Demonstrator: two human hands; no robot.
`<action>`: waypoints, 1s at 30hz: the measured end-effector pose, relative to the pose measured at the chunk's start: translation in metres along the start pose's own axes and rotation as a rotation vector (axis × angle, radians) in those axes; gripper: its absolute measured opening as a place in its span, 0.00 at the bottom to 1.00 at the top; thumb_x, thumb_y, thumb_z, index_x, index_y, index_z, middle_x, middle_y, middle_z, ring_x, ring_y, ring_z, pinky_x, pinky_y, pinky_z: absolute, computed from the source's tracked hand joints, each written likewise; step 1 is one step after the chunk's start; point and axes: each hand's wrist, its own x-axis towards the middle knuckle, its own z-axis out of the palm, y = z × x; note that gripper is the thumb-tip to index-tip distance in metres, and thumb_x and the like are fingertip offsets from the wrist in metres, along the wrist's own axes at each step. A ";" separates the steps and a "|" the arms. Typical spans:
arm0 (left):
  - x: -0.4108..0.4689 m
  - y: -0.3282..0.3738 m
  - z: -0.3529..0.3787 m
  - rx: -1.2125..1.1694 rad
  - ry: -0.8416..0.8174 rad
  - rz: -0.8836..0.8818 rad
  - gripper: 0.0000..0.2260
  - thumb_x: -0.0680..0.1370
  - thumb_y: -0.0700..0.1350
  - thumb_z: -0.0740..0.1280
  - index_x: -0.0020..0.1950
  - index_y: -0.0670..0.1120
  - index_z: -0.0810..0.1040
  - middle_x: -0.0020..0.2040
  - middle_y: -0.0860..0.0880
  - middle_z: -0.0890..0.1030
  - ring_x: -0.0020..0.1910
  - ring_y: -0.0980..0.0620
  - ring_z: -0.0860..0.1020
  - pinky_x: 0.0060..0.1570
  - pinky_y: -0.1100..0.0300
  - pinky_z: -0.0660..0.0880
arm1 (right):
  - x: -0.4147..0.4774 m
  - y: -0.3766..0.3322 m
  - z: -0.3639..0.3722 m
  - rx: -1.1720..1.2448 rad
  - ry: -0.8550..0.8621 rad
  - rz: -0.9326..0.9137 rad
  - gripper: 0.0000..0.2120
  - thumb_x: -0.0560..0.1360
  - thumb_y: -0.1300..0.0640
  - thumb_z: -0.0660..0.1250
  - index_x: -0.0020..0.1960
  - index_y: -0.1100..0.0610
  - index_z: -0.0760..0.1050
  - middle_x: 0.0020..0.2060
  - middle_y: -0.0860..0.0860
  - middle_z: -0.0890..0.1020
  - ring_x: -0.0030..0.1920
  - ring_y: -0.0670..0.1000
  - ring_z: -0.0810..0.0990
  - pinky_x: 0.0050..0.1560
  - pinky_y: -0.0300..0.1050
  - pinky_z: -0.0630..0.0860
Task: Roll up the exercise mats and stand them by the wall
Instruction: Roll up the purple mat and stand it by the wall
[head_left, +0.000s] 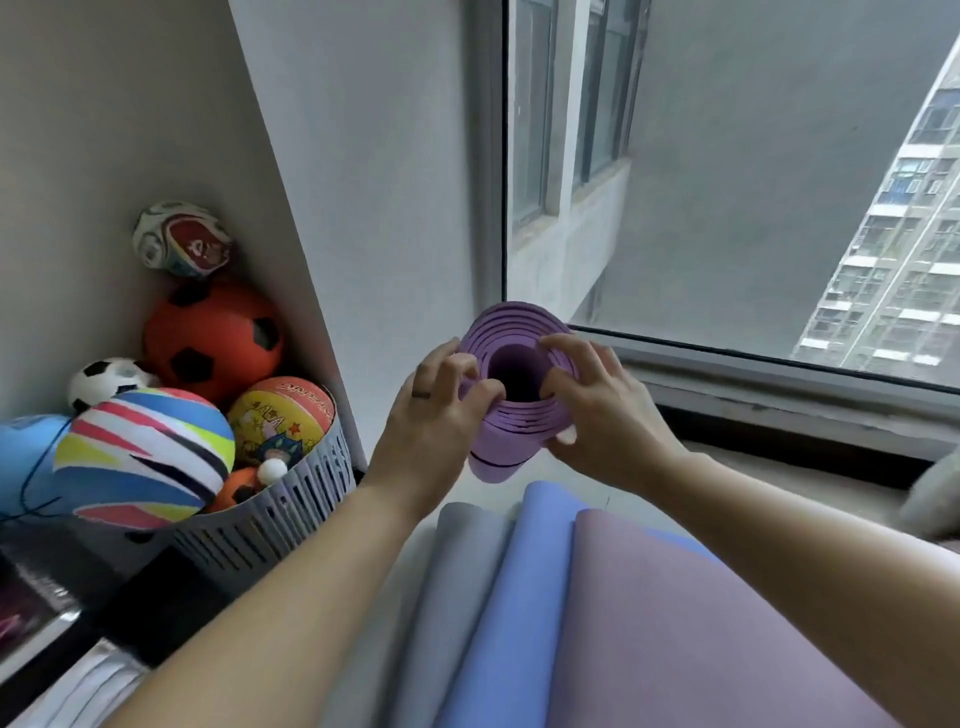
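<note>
A rolled purple exercise mat (506, 441) stands upright on the floor, close to the white wall (395, 208) and the window corner. Its spiral top end faces me. My left hand (439, 415) grips the roll's left side, fingertips hooked over the inner layers. My right hand (597, 405) holds the right side, fingers pressed on the top edge. Below the roll, three flat mats lie overlapped on the floor: a grey mat (462, 561), a blue mat (524, 597) and a mauve mat (675, 623).
A grey slotted basket (270, 525) full of several balls stands to the left against the wall, with an orange ball (213, 343) on top. A large window (753, 182) with a low dark sill (779, 400) runs along the right.
</note>
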 end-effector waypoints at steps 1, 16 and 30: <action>0.006 -0.009 0.014 -0.010 -0.012 -0.015 0.26 0.65 0.33 0.77 0.56 0.49 0.69 0.56 0.46 0.64 0.66 0.41 0.64 0.53 0.48 0.76 | 0.006 0.011 0.015 0.016 0.007 0.004 0.21 0.56 0.58 0.78 0.46 0.57 0.75 0.64 0.53 0.71 0.60 0.56 0.68 0.40 0.49 0.77; 0.082 -0.065 0.021 0.101 -0.233 -0.040 0.19 0.75 0.46 0.70 0.64 0.49 0.72 0.62 0.46 0.64 0.62 0.45 0.67 0.48 0.57 0.71 | 0.085 0.050 0.046 -0.097 0.028 -0.010 0.21 0.58 0.55 0.79 0.47 0.58 0.76 0.63 0.55 0.72 0.58 0.62 0.75 0.49 0.55 0.77; 0.206 -0.187 0.174 0.087 -0.277 -0.174 0.20 0.80 0.46 0.64 0.70 0.51 0.66 0.66 0.49 0.59 0.65 0.50 0.66 0.56 0.60 0.72 | 0.220 0.190 0.185 0.009 -0.125 0.060 0.21 0.62 0.53 0.78 0.51 0.55 0.75 0.66 0.52 0.70 0.63 0.59 0.72 0.54 0.53 0.75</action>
